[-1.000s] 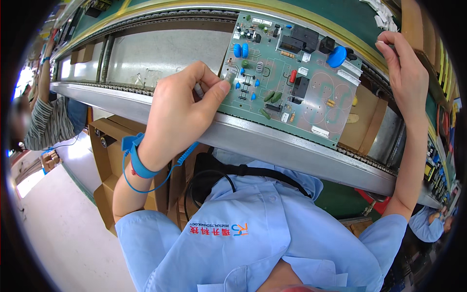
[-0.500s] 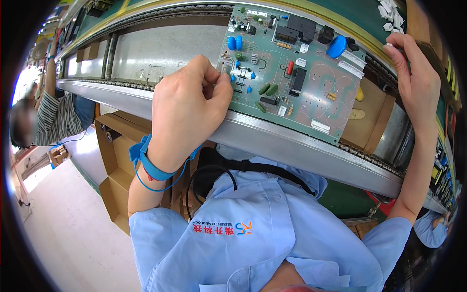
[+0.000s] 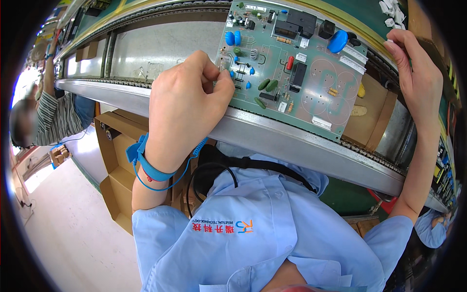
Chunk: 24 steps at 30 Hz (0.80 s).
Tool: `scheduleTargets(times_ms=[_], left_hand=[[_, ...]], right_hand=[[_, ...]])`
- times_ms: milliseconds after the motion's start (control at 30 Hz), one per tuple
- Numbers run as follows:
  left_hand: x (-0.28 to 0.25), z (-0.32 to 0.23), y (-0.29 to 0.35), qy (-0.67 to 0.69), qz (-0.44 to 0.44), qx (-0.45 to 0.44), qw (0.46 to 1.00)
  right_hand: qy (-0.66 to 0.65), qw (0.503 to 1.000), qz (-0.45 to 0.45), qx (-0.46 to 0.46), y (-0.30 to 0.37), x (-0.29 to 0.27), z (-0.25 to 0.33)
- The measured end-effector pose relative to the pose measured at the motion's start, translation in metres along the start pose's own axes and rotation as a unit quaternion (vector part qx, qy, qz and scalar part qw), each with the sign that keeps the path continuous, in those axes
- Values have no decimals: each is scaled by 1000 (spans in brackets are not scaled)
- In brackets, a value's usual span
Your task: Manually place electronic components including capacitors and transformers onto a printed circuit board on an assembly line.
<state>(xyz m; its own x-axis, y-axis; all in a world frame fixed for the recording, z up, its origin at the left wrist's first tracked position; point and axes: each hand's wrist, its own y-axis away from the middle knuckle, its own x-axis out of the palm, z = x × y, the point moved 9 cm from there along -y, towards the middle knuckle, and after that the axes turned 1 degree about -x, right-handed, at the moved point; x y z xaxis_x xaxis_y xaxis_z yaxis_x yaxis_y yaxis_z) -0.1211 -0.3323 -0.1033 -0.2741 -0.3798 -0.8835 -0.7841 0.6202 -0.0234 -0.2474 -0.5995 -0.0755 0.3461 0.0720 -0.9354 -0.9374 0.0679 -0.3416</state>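
Note:
A green circuit board [image 3: 277, 63] with many mounted parts lies across the conveyor rails. At the board's left edge is my left hand [image 3: 192, 97], its thumb and forefinger pinched together beside small blue capacitors. Whatever sits between those fingertips is too hidden to name. On that wrist is a blue wrist strap [image 3: 158, 171] with a coiled cord. My right hand [image 3: 416, 78] is raised past the board's right end, thumb and forefinger closed on a small white part [image 3: 390, 42]. Just beyond it lies a pile of white connectors [image 3: 390, 12].
The conveyor's metal front rail [image 3: 272, 138] runs between me and the board. Below the rail at left stands an open cardboard box [image 3: 119, 170]. A person in a striped top [image 3: 61, 124] is at the far left. A white tabletop [image 3: 73, 219] fills the lower left.
My right hand has shifted very slightly, still pinching the white part. My left hand stays at the board's left edge with its fingers closed. Little else differs.

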Motion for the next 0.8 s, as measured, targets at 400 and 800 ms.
scheduleTargets(times_ms=[400,800], left_hand=[[1,7,-5,41,69,-33,996],[7,22,-6,86,82,-31,992]], right_hand=[[-23,999,30,21,3,6,-6],[-226,972,65,-4,26,18,-38]])
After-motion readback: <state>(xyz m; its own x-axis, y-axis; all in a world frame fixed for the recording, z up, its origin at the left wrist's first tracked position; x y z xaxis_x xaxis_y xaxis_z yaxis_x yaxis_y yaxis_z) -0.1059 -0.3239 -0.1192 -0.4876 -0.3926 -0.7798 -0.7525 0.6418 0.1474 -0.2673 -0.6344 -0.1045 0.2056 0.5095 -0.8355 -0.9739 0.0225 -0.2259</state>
